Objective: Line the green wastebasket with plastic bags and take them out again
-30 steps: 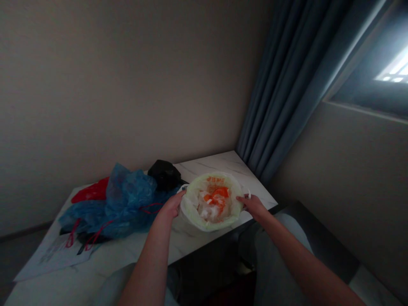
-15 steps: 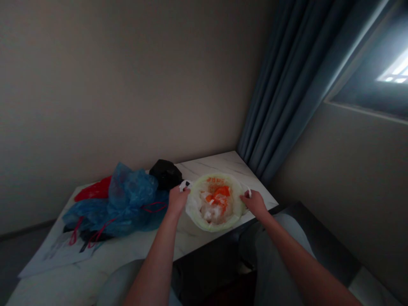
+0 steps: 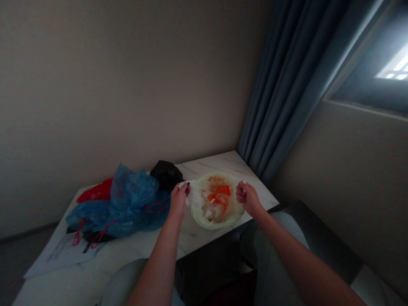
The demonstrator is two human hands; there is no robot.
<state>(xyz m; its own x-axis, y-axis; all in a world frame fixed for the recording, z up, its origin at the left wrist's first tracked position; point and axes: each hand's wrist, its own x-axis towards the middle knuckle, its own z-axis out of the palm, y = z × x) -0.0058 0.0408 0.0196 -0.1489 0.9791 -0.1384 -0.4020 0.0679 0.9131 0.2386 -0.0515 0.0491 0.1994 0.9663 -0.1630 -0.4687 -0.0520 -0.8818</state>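
Observation:
A round bin (image 3: 213, 225) with a pale rim stands near the front edge of the marble-patterned table. Its whitish plastic bag (image 3: 198, 196) lines the inside, where crumpled clear plastic and orange-printed wrapping (image 3: 221, 195) lie. My left hand (image 3: 180, 196) is closed on the bag's left handle and stretches the plastic out beyond the rim. At the opposite side, my right hand (image 3: 247, 197) is closed in a fist on the bag's other handle, a bit of white showing above the fingers. The bin's lower part is hidden.
Left on the table (image 3: 210, 161) lie crumpled blue bags (image 3: 134, 204) with red drawstrings, a red bag (image 3: 97, 191) and a black bag (image 3: 165, 174). A printed sheet (image 3: 60, 255) lies under them. A blue curtain (image 3: 270, 106) hangs at the right corner.
My right hand has gone from a fingertip pinch to a tighter fist and risen a little. My left hand has moved slightly up, pulling the bag's left side outward.

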